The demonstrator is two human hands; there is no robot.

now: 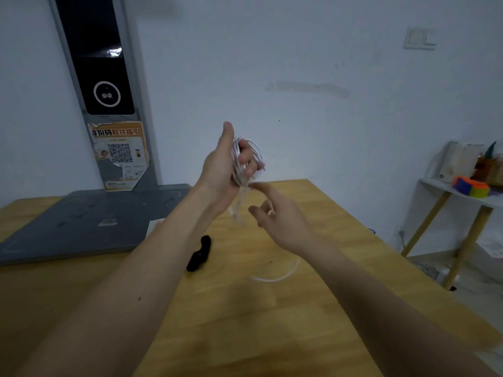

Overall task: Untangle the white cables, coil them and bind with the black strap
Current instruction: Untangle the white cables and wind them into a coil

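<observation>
Left hand (223, 170) is raised above the wooden table (285, 308), with the thumb pointing up toward 12 o'clock and the other fingers curled around a bundle of white cables (246, 159). These cables are wound in several loops around the fingers, and the hand grips them firmly. From the bottom of the bundle some loose cable ends hang down toward 6 o'clock, but they are blurred and I cannot count them. Right hand (277, 216) is at about 4 o'clock from the left hand, near to it. Its fingers are loosely spread and its index finger points toward the hanging ends; it looks relaxed and it holds nothing that I can see, though whether the fingertip touches the cable I cannot tell. One more piece of white cable (277, 276) lies in a curve on the table, at 6 o'clock from the right hand. Black strap (200, 253) lies flat on the table at about 7 o'clock from the left hand, apart from both hands and between the two forearms. At 9 o'clock on the table stands a grey device (89, 224) with a flat base and a tall column, which carries an orange poster (119, 153) with a QR code. At 3 o'clock, beside the table, there is a small shelf (462, 197) with colourful objects on it.
</observation>
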